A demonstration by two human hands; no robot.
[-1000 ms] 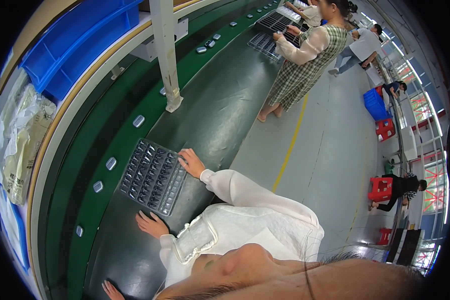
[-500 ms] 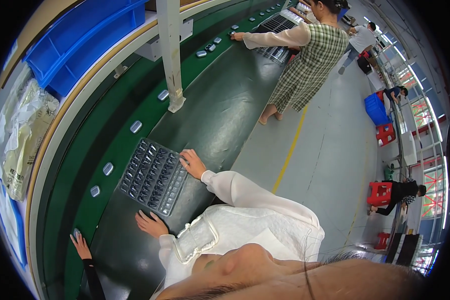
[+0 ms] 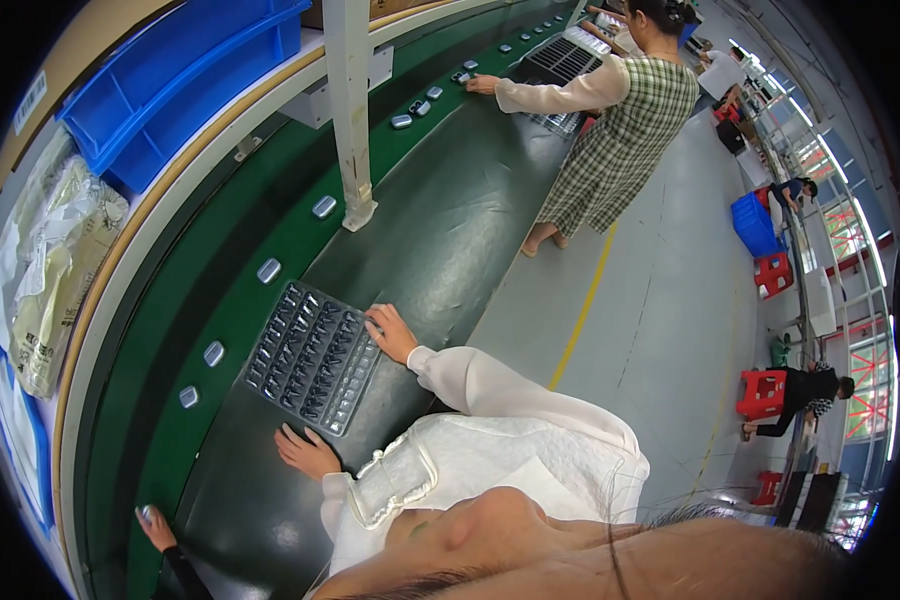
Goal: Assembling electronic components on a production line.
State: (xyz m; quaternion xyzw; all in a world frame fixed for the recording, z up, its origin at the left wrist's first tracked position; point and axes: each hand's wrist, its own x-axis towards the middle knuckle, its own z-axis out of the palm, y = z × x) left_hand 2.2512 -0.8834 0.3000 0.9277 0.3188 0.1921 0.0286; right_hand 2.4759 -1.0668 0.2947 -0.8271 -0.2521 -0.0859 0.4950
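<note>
Though dark pieces [image 3: 305, 345] fill most of the tray [image 3: 335, 424], one outer column [image 3: 351, 383] looks unfilled, the right hand [image 3: 395, 334] resting unclenched at its corner, the left hand [image 3: 308, 453] lying empty nearby.

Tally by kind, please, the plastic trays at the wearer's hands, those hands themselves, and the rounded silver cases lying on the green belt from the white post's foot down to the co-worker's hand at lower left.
Rounded silver cases: 4
Clear plastic tray with black parts: 1
Wearer's hands, left hand and right hand: 2
Total: 7
</note>
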